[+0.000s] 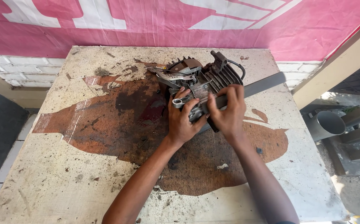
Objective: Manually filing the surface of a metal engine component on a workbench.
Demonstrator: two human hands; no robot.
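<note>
Small engine (200, 81) sitting toward the far middle of a beat-up table (63, 174), the top all peeled paint and a big dark oil stain. Looks like a chainsaw-type motor with the covers off: cooling fins on the right side, a black cable looping off the back, a flat grey bar (263, 85) sticking out to the right. Left hand (182, 120) is wrapped around the near side of the case, fingers curled closed on it with a ring wrench (179, 101) pinned under the fingertips, the ring end poking out by the thumb. Right hand (227, 112) is clamped over the top right of the motor, fingers folded down over the metal just below the fins; can't really see what's under the palm. What I'd worry about here: everything is oily, so the wrench could slip off whatever it's on and send knuckles straight into those fins, which are thin and sharp-edged. The engine is only held by hand, no vise, so a hard pull could skate it across that greasy patch. Also the bar hangs near the right edge, so a twist of the motor could swing it off the table side. Grey pipe (325, 124) down on the right, well apart.
</note>
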